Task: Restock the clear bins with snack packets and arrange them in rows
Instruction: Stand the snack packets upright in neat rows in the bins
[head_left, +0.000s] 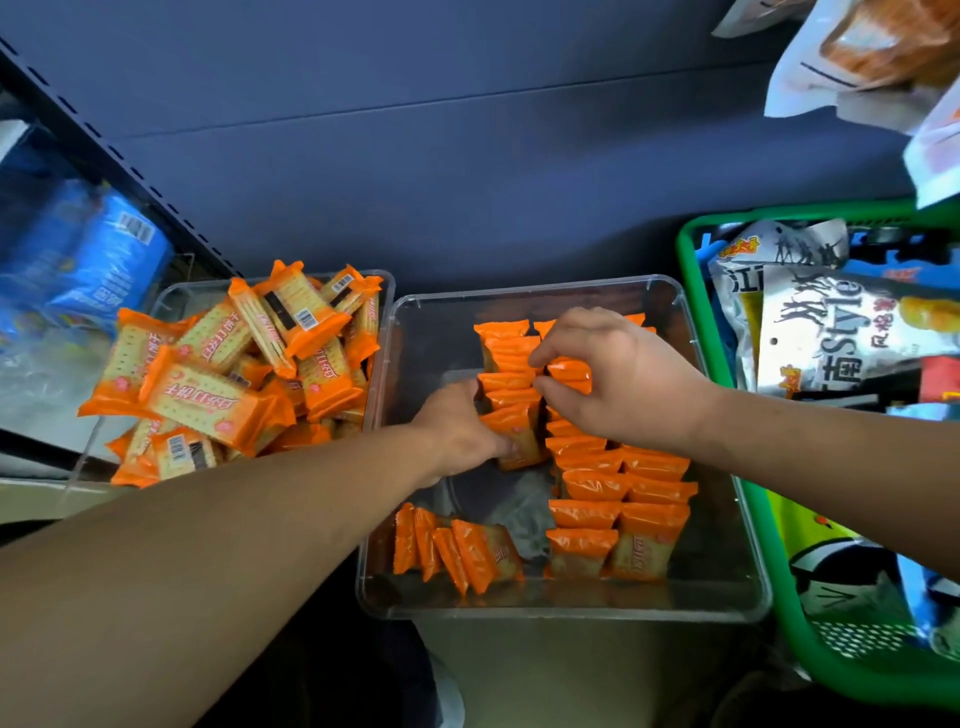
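Observation:
A clear bin (727, 597) in the middle holds orange cracker packets standing on edge. Two rows (618, 499) run along its right half, a shorter row (506, 358) runs up the middle, and a short leaning group (457, 551) stands at the front left. My left hand (457, 426) reaches into the bin and grips the nearest packets of the middle row (519, 436). My right hand (613, 379) hovers over the far end of the rows, its thumb and fingers pinching a packet (569, 371). A second clear bin (171, 296) on the left is heaped with loose orange packets (234, 379).
A green basket (691, 270) on the right is full of assorted snack bags. Blue packets (98, 260) lie on the shelf at far left. White and orange bags (872, 57) hang at the top right. A dark blue shelf back panel (467, 156) stands behind the bins.

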